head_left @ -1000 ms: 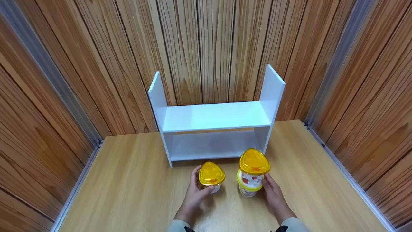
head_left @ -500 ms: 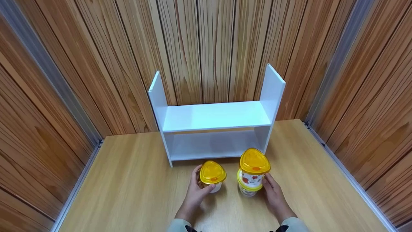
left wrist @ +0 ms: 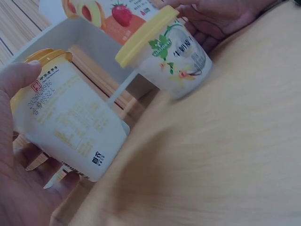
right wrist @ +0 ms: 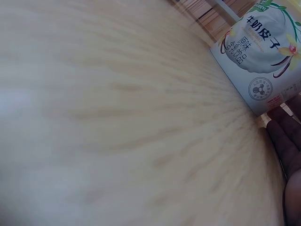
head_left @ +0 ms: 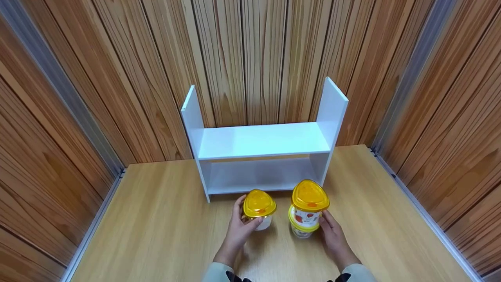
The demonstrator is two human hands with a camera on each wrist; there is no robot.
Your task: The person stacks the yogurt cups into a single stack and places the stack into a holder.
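My left hand grips a white plastic cup with an orange-yellow lid, thumb at the lid's edge and fingers round the far side. Printed text and a stamped date show on its wall. To the right stand two cups stacked: a lower yogurt-type cup with a yellow lid and flower print, and an upper cup with an orange lid and fruit pictures. My right hand rests beside this stack, fingers at its right side. In the right wrist view its fingers lie fairly straight by the lower cup's base.
A white two-tier shelf with tall side panels stands behind the cups. Its lower board sits close behind the cup in my left hand. Wood-panelled walls enclose the wooden table at the back and both sides.
My left hand has carried its cup a little forward and up, toward the shelf, slightly to the right. The stack and my right hand stay about where they were.
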